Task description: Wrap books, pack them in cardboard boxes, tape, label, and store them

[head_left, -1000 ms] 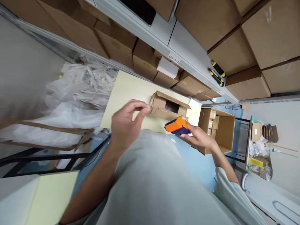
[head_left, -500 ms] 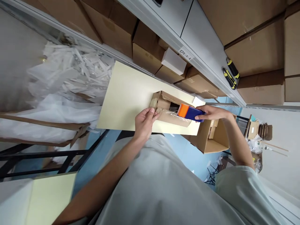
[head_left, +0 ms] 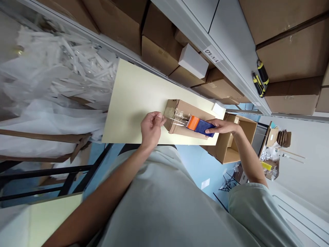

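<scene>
Left fingers [head_left: 158, 119] pinching clear tape [head_left: 177, 120], frame center; right fingers [head_left: 211, 130] gripping orange-blue tape dispenser [head_left: 199, 125] over closed cardboard box [head_left: 197, 110] on tabletop [head_left: 136, 92].

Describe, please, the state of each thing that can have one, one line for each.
Orange-and-blue tape dispenser: gripped in the right hand
Clear packing tape: drawn out, end pinched in the left hand
Small cardboard box: top flaps folded over; full sealing cannot be told
Large cardboard carton: open
Utility knives: lying side by side, blades unclear
White box: looks closed
</scene>
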A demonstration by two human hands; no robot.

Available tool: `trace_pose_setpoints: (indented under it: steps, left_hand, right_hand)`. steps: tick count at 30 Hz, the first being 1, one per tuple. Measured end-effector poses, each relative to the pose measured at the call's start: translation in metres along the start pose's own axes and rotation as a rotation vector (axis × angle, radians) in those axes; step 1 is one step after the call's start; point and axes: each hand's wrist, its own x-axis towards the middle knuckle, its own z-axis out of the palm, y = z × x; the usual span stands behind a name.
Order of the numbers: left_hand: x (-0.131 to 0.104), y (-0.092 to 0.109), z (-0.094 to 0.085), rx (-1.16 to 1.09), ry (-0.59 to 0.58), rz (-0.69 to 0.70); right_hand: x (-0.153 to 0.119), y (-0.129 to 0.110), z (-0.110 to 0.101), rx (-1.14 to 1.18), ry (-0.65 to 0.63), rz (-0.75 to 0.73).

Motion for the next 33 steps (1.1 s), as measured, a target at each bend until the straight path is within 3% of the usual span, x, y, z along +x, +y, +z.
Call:
trace_pose_setpoints:
  steps: [5,12,17,20,23,25,27,30,33]
  left_hand:
    - [0.017,-0.010,-0.001,-0.120,-0.047,-0.081]
    - [0.039,-0.025,0.003,-0.005,-0.013,-0.019]
    - [0.051,-0.046,0.019,0.138,-0.025,-0.065]
    - [0.050,-0.051,0.026,0.228,-0.051,-0.022]
    - [0.039,-0.037,0.021,0.339,-0.044,0.132]
    - [0.029,-0.019,0.015,0.455,-0.184,0.316]
    - [0.020,0.001,0.014,0.627,-0.469,0.484]
    - [0.015,0.023,0.025,0.938,-0.837,0.602]
    - [0.023,0.031,0.043,1.192,-0.962,0.656]
  right_hand:
    - [0.012,-0.005,0.001,0.013,-0.001,0.032]
    - [0.017,-0.004,-0.004,0.027,-0.017,0.026]
    - [0.018,-0.005,-0.002,-0.022,0.005,0.013]
    - [0.018,-0.004,-0.001,-0.050,0.024,-0.020]
    - [0.018,-0.003,0.002,-0.059,0.032,-0.065]
    - [0.017,-0.002,0.004,-0.068,0.016,-0.105]
    - [0.017,0.000,0.005,-0.074,-0.007,-0.137]
    - [0.017,0.006,0.003,-0.063,-0.051,-0.169]
    - [0.019,0.016,-0.002,-0.057,-0.067,-0.183]
